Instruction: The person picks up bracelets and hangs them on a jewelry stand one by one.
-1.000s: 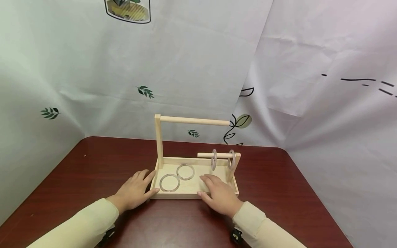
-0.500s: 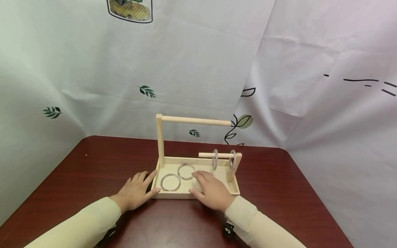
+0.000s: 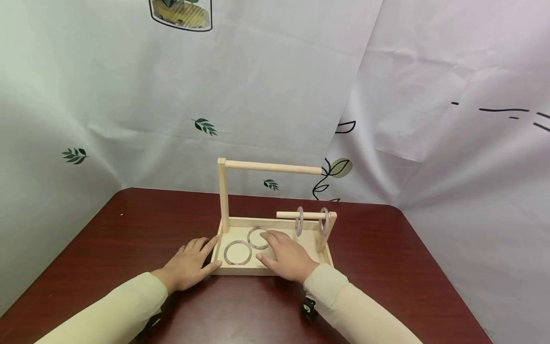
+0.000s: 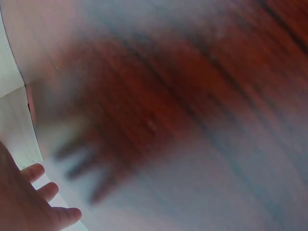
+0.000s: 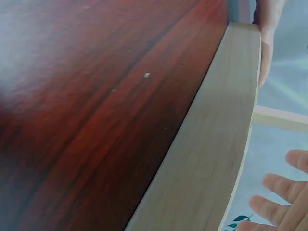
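A pale wooden tray (image 3: 240,271) stands on a dark red table (image 3: 129,224). Two clear rings lie flat in it, a near ring (image 3: 225,253) and a far ring (image 3: 248,237). Two more rings (image 3: 297,224) (image 3: 322,224) hang on a short dowel (image 3: 285,215) at the tray's right. My left hand (image 3: 195,258) rests flat on the table against the tray's left front corner. My right hand (image 3: 279,251) lies in the tray with straight fingers, its fingertips (image 3: 268,235) at the far ring's right edge. The right wrist view shows the tray's side (image 5: 211,144) and my fingers (image 5: 284,202).
A tall post with a bare top dowel (image 3: 272,167) rises at the tray's back left. Printed white sheets (image 3: 279,95) hang close behind and beside the table. The left wrist view is blurred, showing the table (image 4: 183,96) and fingers (image 4: 33,192).
My right hand has slid left across the tray, from its right half to the far flat ring. The left hand has stayed at the tray's corner.
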`<state>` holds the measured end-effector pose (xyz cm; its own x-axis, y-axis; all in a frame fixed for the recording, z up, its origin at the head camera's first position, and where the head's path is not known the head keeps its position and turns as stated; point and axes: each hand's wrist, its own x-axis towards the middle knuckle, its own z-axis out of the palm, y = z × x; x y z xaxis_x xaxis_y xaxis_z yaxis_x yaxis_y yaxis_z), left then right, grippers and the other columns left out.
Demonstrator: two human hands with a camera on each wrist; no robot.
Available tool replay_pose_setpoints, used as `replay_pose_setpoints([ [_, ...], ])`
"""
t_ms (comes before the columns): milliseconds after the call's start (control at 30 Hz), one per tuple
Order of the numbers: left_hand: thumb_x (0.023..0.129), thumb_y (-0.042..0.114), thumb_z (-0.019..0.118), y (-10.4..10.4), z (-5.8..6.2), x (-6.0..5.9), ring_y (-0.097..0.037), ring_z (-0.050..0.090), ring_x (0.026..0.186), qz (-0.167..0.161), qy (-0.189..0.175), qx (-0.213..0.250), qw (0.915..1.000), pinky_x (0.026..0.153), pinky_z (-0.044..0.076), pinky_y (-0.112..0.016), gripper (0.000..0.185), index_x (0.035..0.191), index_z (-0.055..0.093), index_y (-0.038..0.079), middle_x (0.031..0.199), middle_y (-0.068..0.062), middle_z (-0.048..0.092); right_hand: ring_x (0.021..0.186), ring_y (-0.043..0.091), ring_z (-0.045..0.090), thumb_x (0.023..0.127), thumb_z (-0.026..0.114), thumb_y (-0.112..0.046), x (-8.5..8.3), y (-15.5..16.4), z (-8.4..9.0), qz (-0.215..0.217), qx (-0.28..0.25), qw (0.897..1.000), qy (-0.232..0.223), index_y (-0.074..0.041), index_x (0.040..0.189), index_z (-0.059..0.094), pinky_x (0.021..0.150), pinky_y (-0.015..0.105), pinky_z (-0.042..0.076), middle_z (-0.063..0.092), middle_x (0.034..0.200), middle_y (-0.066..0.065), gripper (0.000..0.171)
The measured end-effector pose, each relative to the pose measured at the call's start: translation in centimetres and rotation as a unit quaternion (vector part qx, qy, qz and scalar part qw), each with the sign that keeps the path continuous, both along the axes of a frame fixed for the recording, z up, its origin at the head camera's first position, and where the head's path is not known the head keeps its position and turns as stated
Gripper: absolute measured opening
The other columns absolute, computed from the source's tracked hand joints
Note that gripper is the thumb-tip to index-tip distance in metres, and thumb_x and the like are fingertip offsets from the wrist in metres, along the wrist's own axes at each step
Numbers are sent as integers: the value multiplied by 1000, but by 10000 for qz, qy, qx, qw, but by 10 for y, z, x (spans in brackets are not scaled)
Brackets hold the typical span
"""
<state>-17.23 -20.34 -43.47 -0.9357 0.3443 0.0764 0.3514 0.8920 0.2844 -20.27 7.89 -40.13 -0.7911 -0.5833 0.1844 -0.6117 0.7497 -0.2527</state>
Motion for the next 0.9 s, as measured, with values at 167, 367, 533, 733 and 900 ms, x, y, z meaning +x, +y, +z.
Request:
replay_pose_setpoints([
  [167, 97, 56, 45, -2, 0, 0, -46, 40, 127, 56, -33, 11, 10000, 95, 34, -68, 72, 151, 32, 12, 137, -24, 44, 130, 27, 47, 94, 56, -43, -7, -8, 1, 157, -92, 9998, -25, -10, 140, 49, 103, 42, 41, 51, 139, 11, 57],
  [367, 97, 57, 44, -2, -1, 1, -47, 40, 127, 124, -108, 11, 9999, 95, 33, -69, 72, 152, 30, 14, 137, -24, 43, 133, 27, 43, 95, 55, -45, -14, -18, 5, 192, -96, 9994, -278, -10, 141, 48, 106, 42, 38, 49, 142, 10, 59],
  [533, 97, 57, 44, -2, -1, 2, -47, 40, 127, 143, -178, 79, 9997, 94, 34, -70, 72, 152, 30, 14, 137, -24, 44, 135, 25, 41, 95, 53, -49, -20, -25, 9, 52, 4, 9982, -606, -11, 142, 46, 107, 41, 36, 48, 143, 9, 62],
  [733, 97, 58, 43, -2, 0, 2, -47, 41, 126, 110, -208, 42, 9997, 94, 35, -68, 73, 152, 29, 14, 136, -23, 45, 135, 26, 41, 95, 54, -47, -29, -27, 7, -2, -87, 9965, -827, -9, 142, 46, 108, 42, 36, 49, 142, 9, 61],
  [900, 96, 60, 42, -2, 0, 1, -46, 41, 127, 105, -262, -12, 9996, 94, 35, -66, 74, 153, 28, 14, 135, -22, 45, 135, 27, 40, 94, 52, -52, -36, -26, 3, -115, -107, 9947, -1018, -13, 143, 45, 107, 45, 36, 47, 144, 7, 63],
])
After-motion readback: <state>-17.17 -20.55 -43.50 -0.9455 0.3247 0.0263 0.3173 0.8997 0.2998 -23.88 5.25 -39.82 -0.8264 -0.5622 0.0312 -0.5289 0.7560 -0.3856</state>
